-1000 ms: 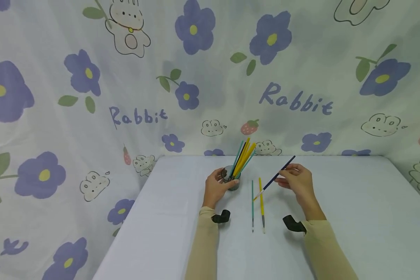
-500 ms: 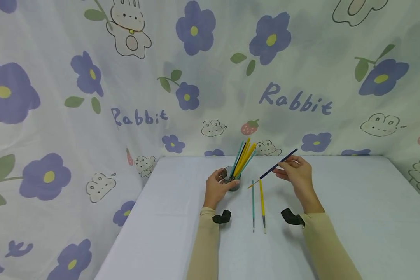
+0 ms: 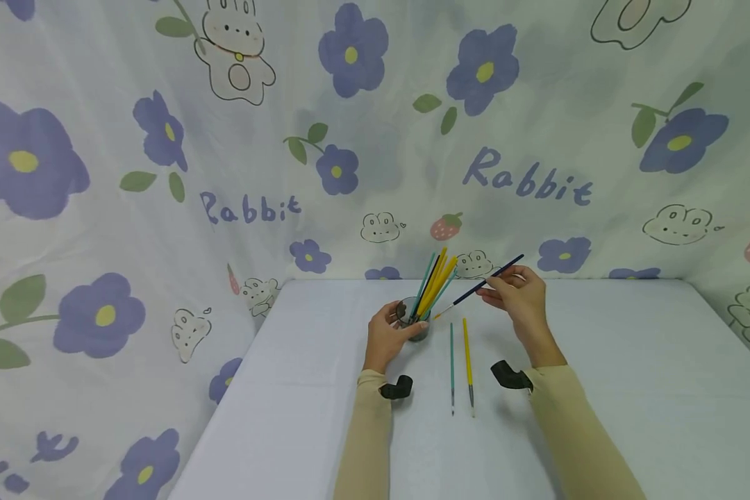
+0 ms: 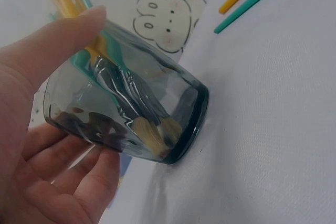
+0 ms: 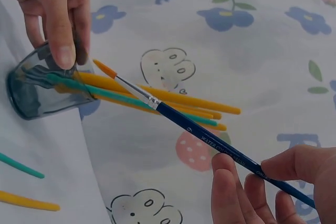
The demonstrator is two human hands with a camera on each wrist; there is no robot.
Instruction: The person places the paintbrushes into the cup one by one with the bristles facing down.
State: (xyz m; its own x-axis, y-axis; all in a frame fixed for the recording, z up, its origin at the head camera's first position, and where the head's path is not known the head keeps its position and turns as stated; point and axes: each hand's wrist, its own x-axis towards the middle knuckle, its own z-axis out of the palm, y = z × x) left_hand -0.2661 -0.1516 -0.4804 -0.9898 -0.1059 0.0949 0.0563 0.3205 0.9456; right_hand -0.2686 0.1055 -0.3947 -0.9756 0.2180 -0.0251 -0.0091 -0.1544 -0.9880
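Observation:
My left hand point(image 3: 385, 338) grips a dark clear glass point(image 4: 157, 93) standing on the table, thumb on the near side and fingers round the other. Inside it several paintbrushes point(image 3: 436, 285) with yellow, teal and dark handles lean to the right, bristles down. Between thumb and fingers my right hand point(image 3: 520, 298) pinches a dark blue paintbrush point(image 5: 197, 136). Its orange bristle tip point(image 5: 105, 69) points left and down, just right of the glass and apart from it in the head view. A teal paintbrush point(image 3: 452, 368) and a yellow paintbrush point(image 3: 468, 361) lie side by side on the table.
A white cloth covers the table point(image 3: 300, 389). Behind it hangs a pale curtain point(image 3: 375, 139) printed with flowers, rabbits and lettering. Each sleeve cuff carries a black wrist mount, one on the left point(image 3: 396, 387) and one on the right point(image 3: 510, 376).
My right hand has moved left and away from me, bringing the blue paintbrush's tip from above the lying brushes to near the glass. The left hand and glass have stayed put.

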